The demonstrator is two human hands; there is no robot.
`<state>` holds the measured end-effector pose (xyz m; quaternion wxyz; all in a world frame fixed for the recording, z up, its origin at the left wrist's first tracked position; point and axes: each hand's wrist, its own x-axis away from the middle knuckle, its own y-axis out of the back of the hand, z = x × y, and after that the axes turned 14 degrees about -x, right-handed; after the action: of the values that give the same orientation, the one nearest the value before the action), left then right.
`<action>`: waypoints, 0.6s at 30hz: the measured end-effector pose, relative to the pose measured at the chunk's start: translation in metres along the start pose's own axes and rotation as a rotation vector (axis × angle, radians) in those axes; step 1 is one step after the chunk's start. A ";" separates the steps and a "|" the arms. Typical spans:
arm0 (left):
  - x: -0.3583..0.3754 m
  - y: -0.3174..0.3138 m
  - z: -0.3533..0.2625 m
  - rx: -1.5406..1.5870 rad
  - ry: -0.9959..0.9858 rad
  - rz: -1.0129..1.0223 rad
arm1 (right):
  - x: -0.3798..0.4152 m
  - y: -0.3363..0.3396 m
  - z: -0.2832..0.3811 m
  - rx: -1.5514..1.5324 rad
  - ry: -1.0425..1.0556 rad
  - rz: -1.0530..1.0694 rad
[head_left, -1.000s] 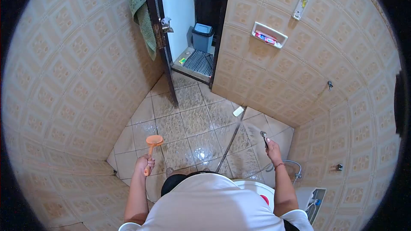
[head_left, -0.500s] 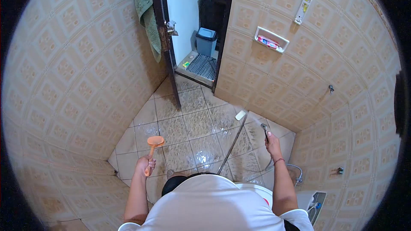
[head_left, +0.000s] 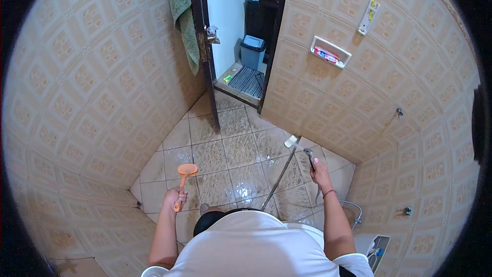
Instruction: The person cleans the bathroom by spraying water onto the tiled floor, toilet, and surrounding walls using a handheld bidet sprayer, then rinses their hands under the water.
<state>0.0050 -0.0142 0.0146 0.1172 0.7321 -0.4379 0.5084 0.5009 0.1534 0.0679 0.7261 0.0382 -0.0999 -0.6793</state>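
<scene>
My left hand point(head_left: 175, 198) is wrapped around the handle of an orange scrub brush point(head_left: 187, 170), its oval head held up over the wet floor tiles. In my right hand point(head_left: 321, 173) is a handheld water sprayer point(head_left: 309, 155), its hose point(head_left: 352, 204) trailing down to the right wall. A thin jet leaves the nozzle toward a small white block point(head_left: 290, 141) on the floor. Beside that block, a long, thin dark bar point(head_left: 281, 175) runs across the tiles toward my body.
Brown grime marks the floor tiles point(head_left: 210, 156). A dark-framed door point(head_left: 207, 56) stands open, with a green towel point(head_left: 183, 20) hanging beside it. Beyond the doorway are a striped mat point(head_left: 247, 81) and a blue bin point(head_left: 252, 54). A soap dish point(head_left: 330, 52) and a tap point(head_left: 400, 113) are on the right wall.
My right hand and the sprayer have shifted slightly left, and the jet now reaches the white block. My left hand keeps the brush in nearly the same place. The view has tilted a little.
</scene>
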 end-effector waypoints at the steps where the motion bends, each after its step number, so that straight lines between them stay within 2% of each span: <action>1: 0.000 0.001 0.001 -0.001 0.004 -0.002 | 0.002 -0.003 0.000 0.003 -0.040 0.039; 3: 0.000 0.001 0.003 0.001 0.007 -0.007 | 0.000 -0.011 0.000 0.007 -0.080 0.083; 7: -0.001 0.000 0.005 0.035 0.041 -0.014 | -0.018 -0.024 -0.012 -0.018 0.020 0.134; 10: 0.002 -0.004 0.006 -0.022 0.006 -0.015 | -0.040 -0.033 -0.024 0.134 0.347 0.159; 15: 0.019 -0.022 0.008 -0.079 -0.002 -0.056 | -0.053 -0.052 0.011 0.077 0.438 0.197; 18: 0.025 -0.024 0.009 -0.056 -0.005 -0.034 | -0.048 -0.060 0.040 -0.350 -0.105 0.258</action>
<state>0.0310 -0.0189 0.0386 0.1451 0.7371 -0.4397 0.4922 0.4316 0.2002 0.0915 0.7964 -0.1372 -0.0223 -0.5886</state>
